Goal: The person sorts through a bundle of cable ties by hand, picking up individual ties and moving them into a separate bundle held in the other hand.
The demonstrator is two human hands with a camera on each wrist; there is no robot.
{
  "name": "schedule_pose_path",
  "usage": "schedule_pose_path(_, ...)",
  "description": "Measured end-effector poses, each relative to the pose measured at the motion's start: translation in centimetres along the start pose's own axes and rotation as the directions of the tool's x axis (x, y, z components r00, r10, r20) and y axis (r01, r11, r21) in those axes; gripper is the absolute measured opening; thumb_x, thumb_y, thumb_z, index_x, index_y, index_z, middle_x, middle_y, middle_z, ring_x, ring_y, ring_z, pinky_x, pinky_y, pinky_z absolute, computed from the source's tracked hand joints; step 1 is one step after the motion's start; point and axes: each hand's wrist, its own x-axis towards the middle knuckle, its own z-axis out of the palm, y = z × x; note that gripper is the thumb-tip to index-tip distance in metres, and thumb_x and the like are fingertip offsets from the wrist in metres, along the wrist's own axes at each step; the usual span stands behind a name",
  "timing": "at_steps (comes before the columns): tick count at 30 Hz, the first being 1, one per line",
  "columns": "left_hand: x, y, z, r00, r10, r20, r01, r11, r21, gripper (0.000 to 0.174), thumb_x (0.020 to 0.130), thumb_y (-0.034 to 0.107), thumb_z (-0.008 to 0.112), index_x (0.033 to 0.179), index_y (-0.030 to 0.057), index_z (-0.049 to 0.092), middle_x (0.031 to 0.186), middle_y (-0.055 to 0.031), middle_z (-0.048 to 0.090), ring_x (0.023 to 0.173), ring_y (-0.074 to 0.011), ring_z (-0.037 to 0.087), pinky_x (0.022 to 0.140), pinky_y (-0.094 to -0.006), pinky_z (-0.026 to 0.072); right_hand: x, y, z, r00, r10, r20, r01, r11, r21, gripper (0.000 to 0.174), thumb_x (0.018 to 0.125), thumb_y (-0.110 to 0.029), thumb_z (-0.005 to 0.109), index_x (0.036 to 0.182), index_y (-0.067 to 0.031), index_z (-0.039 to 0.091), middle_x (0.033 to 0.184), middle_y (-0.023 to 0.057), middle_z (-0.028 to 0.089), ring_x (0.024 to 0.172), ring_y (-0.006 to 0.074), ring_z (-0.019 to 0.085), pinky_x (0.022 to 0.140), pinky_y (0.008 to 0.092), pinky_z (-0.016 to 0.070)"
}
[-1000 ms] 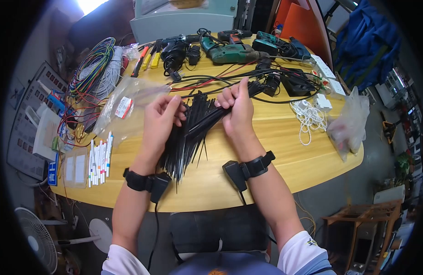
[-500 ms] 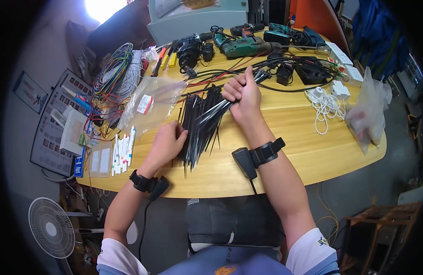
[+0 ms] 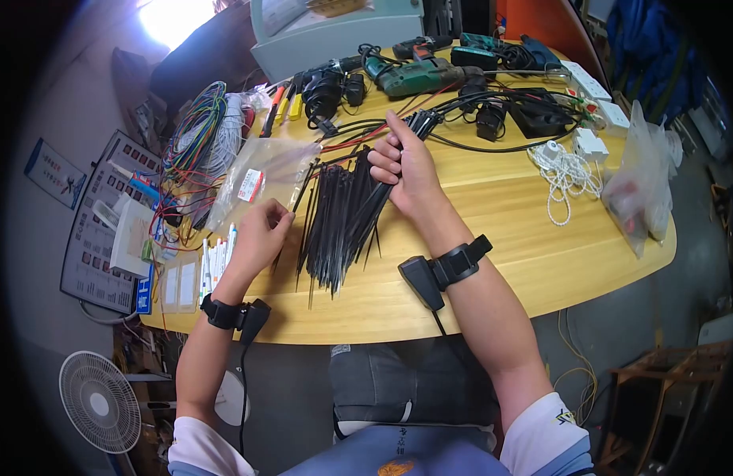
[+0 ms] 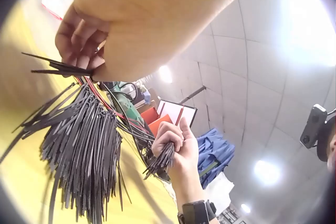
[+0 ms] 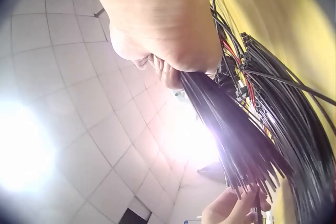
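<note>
A bundle of black cable ties (image 5: 231, 124) is gripped in my right hand (image 3: 407, 170), its fingers wrapped round it and the thumb pointing up. The heads stick out above the fist, and the tails fan down toward the pile. A thick pile of cable ties (image 3: 330, 230) lies on the table between the hands. Just left of that pile, my left hand (image 3: 259, 236) pinches a few cable ties (image 4: 65, 70) between thumb and fingers; they show clearly in the left wrist view.
A clear plastic bag (image 3: 275, 170) with a label lies behind the left hand, near coiled wires (image 3: 198, 131) and marker pens (image 3: 217, 262). Power drills (image 3: 418, 78) and black cables stretch along the back. White beaded cord (image 3: 569, 178) and another plastic bag (image 3: 640, 186) sit at right.
My left hand has gone from the pile's upper part down to its lower left side, then a little up and left with a few cable ties. The right hand keeps its bundle.
</note>
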Motion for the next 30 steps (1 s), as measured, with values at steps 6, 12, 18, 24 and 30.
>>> schedule_pose_path(6, -1.2, 0.7, 0.3, 0.999, -0.023, 0.036, 0.020, 0.997, 0.078, 0.020, 0.092, 0.012, 0.063, 0.085, -0.0064, 0.061, 0.070, -0.0076, 0.065, 0.067, -0.0123, 0.063, 0.064, -0.0265, 0.0481, 0.2, 0.2, -0.2, 1.000, 0.013, 0.017, -0.012, 1.000, -0.006, 0.035, 0.095, -0.030, 0.063, 0.073, -0.0168, 0.039, 0.056, -0.0079, 0.028, 0.042, 0.0029, 0.026, 0.037, 0.0195, 0.0176)
schedule_pose_path(12, -0.7, -0.6, 0.9, 0.991, -0.031, -0.127, 0.007, 0.984, -0.179, 0.018, 0.093, 0.013, 0.061, 0.086, -0.0033, 0.060, 0.069, -0.0090, 0.064, 0.061, -0.0147, 0.064, 0.057, -0.0286, 0.0471, 0.2, 0.3, -0.3, 0.999, 0.032, 0.028, -0.030, 0.998, -0.049, 0.034, 0.094, -0.028, 0.064, 0.073, -0.0168, 0.040, 0.056, -0.0085, 0.028, 0.043, 0.0022, 0.026, 0.037, 0.0191, 0.0170)
schedule_pose_path(18, 0.0, 3.7, 0.2, 0.999, -0.021, -0.050, -0.012, 0.806, -0.591, 0.015, 0.100, 0.013, 0.054, 0.094, -0.0006, 0.055, 0.074, -0.0056, 0.060, 0.057, -0.0111, 0.060, 0.048, -0.0228, 0.0439, -0.4, 0.8, 0.6, 0.998, 0.040, 0.041, -0.033, 0.985, -0.171, 0.031, 0.094, -0.027, 0.065, 0.074, -0.0158, 0.045, 0.059, -0.0083, 0.031, 0.045, 0.0012, 0.026, 0.038, 0.0186, 0.0169)
schedule_pose_path(24, 1.8, 7.9, 2.7, 0.995, 0.060, 0.074, 0.021, 0.622, -0.782, 0.017, 0.101, 0.016, 0.053, 0.095, 0.0003, 0.054, 0.075, -0.0048, 0.059, 0.053, -0.0103, 0.055, 0.045, -0.0220, 0.0418, -0.9, 0.9, 1.2, 0.998, 0.034, 0.057, -0.019, 0.969, -0.247, 0.019, 0.094, -0.025, 0.067, 0.094, -0.0067, 0.062, 0.062, -0.0091, 0.032, 0.045, 0.0004, 0.027, 0.039, 0.0182, 0.0170)
schedule_pose_path(30, 2.4, 8.0, 5.9, 0.988, 0.093, 0.120, 0.066, 0.450, -0.891, 0.016, 0.100, 0.017, 0.054, 0.095, 0.0012, 0.054, 0.076, -0.0037, 0.059, 0.054, -0.0091, 0.055, 0.045, -0.0206, 0.0417, -1.4, 1.1, 2.1, 0.997, 0.030, 0.076, -0.011, 0.971, -0.240, 0.020, 0.094, -0.020, 0.067, 0.081, -0.0106, 0.054, 0.058, -0.0096, 0.036, 0.042, 0.0000, 0.029, 0.038, 0.0192, 0.0180)
